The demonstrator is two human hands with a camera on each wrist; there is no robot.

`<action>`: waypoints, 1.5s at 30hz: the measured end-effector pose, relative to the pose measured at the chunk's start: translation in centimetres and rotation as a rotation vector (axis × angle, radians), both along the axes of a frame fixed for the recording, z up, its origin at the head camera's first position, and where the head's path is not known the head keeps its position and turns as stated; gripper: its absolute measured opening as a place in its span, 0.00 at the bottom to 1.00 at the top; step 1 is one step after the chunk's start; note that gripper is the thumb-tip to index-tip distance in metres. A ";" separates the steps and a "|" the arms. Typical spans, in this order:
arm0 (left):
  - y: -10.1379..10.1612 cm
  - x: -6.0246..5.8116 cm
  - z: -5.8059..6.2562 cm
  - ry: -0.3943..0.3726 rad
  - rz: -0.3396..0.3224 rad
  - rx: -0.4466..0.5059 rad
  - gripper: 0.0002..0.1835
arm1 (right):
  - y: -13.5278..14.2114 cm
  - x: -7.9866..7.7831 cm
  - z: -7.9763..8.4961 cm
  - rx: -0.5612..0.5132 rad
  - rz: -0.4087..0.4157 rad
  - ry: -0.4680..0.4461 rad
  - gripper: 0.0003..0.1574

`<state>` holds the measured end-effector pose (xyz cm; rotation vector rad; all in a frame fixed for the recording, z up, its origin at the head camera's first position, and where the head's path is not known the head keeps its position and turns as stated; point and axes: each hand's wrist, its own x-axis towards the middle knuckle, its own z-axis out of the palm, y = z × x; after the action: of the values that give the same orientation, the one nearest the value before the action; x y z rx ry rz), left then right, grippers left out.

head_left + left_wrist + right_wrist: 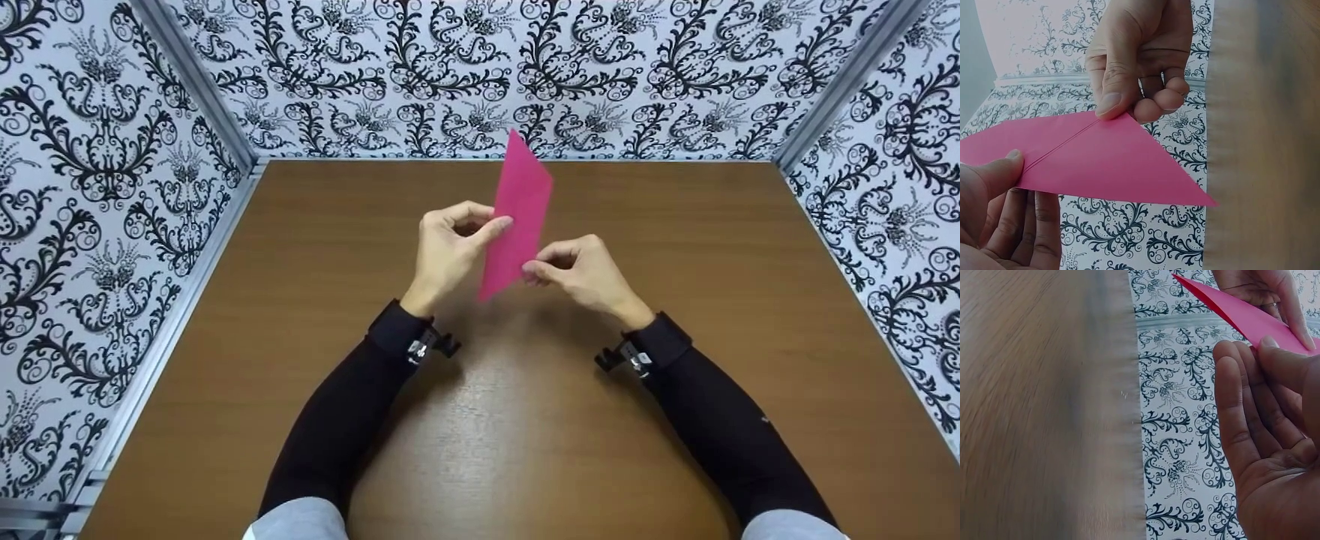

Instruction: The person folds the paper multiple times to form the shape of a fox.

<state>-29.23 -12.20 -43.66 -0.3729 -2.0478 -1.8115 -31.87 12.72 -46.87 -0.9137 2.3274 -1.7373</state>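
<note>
A folded sheet of pink paper (519, 202) is held up above the table, tilted on its long side, with slanted ends. My left hand (452, 247) pinches its left edge, thumb on the near face and fingers behind. Lower on the opposite edge, my right hand (589, 274) pinches a corner between thumb and forefinger. In the left wrist view, a slanting crease line crosses the pink paper (1100, 163) between the two thumbs. The right wrist view shows the paper (1252, 318) nearly edge-on, ending in a sharp point, with the right hand's (1269, 422) thumb pressing on it.
Below the hands lies a brown wooden table (480, 435). White panels with black scrollwork (480, 75) stand at the back and both sides, joined by metal corner rails (202, 90). A small camera is strapped to each wrist over black sleeves (337, 420).
</note>
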 end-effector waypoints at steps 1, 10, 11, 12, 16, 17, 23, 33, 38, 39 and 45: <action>0.0 0.0 0.0 -0.002 0.001 -0.003 0.07 | 0.0 0.0 0.0 0.008 -0.001 0.002 0.07; -0.1 -0.1 -0.1 -0.024 0.009 -0.020 0.07 | 0.0 0.0 0.1 0.052 0.003 0.007 0.08; -0.1 -0.1 -0.1 -0.024 0.012 -0.025 0.08 | 0.0 0.0 0.1 0.060 -0.002 0.012 0.08; -0.1 -0.1 -0.1 -0.024 0.014 -0.030 0.08 | 0.0 -0.1 0.2 0.069 -0.008 0.018 0.08; -0.4 -0.1 0.0 -0.022 0.026 -0.061 0.08 | 0.3 -0.2 0.4 0.094 -0.047 0.064 0.09; -0.4 -0.1 0.0 -0.022 0.027 -0.065 0.09 | 0.4 -0.3 0.5 0.092 -0.054 0.071 0.10; -0.7 -0.1 0.1 -0.040 0.024 -0.077 0.09 | 1.0 -0.7 1.1 0.065 -0.100 0.077 0.16; -0.8 -0.1 0.0 -0.074 0.037 -0.177 0.09 | 1.9 -1.1 2.0 -0.086 -0.126 0.021 0.19; -0.8 0.0 0.0 -0.090 0.057 -0.277 0.09 | 2.2 -1.1 2.4 -0.122 -0.137 0.031 0.20; -0.8 -0.1 0.0 -0.092 0.060 -0.302 0.09 | 2.3 -1.1 2.5 -0.126 -0.140 0.036 0.20; -1.0 0.0 -0.1 -0.073 0.049 -0.448 0.10 | 2.6 -1.2 2.8 -0.166 -0.174 0.047 0.22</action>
<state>-29.24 -13.18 -43.72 -0.3759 -2.4860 -1.3431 -33.11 15.28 -44.11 -0.8039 2.3852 -2.0247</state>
